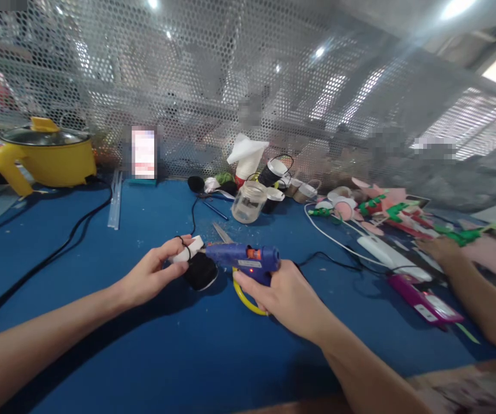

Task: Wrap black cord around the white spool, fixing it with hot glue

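My left hand (157,267) is closed on a small white piece (192,247) with black cord looped around it. Just below sits a black cylinder (202,273) with a pale lower edge; I cannot tell whether it is joined to the white piece. My right hand (284,296) grips a blue hot glue gun (243,256), its small red light lit. The gun's nozzle points left and meets or nearly meets the white piece. Partly hidden under the gun and right hand lie scissors with a yellow handle (248,299). Behind them stands a clear jar (248,202).
Left, a yellow electric pot (49,155) trails a black cable (75,233). A lit phone (143,154) leans by the perforated metal screen (196,69). Cord-wrapped cups (276,169) stand at the back. Right are a power strip (394,259), a purple device (424,299) and another person's hand (439,250).
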A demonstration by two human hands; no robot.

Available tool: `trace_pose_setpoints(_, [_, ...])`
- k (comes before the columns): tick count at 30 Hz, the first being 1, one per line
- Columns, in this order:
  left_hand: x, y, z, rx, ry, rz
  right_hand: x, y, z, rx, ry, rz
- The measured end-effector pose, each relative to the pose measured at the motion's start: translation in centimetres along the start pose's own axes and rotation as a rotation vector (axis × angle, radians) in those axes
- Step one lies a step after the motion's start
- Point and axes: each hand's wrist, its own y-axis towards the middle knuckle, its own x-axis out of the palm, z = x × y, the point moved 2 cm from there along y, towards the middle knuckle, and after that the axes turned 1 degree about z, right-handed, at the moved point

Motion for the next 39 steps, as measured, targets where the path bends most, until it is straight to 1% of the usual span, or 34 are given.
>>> trace_pose_setpoints(3, [-0.02, 0.02, -0.02, -0.002, 0.006, 0.005, -0.02, -0.09, -0.07, 0.004, 0.003, 0.029])
trace_pose_setpoints(9, [0.04, 0.01, 0.03, 0.016, 0.001, 0.007, 0.13, -0.23, -0.03, -0.008, -0.008, 0.004])
trace_pose_setpoints(13, [0.04, 0.05, -0.07, 0.007, 0.005, 0.008, 0.07, -0.19, 0.01, -0.021, -0.005, 0.042])
trace_pose_setpoints(19, [0.01, 0.05, -0.23, 0.023, -0.002, 0.011, 0.21, -0.28, -0.17, -0.007, -0.066, 0.018])
trace_pose_setpoints(24, [0.08, -0.02, -0.2, 0.023, -0.006, 0.016, 0.13, -0.2, -0.2, -0.015, -0.097, 0.046])
trace_pose_setpoints(28, [0.14, 0.0, -0.15, 0.019, -0.003, 0.023, 0.35, -0.39, -0.49, 0.0, -0.084, 0.006])
trace_pose_setpoints(33, [0.09, 0.01, -0.14, 0.018, 0.0, 0.042, 0.69, -0.66, -0.8, 0.02, -0.037, -0.004])
trace_pose_setpoints(39, [0.03, 0.02, 0.14, 0.013, -0.013, 0.013, 0.32, -0.44, -0.33, 0.057, -0.003, -0.038])
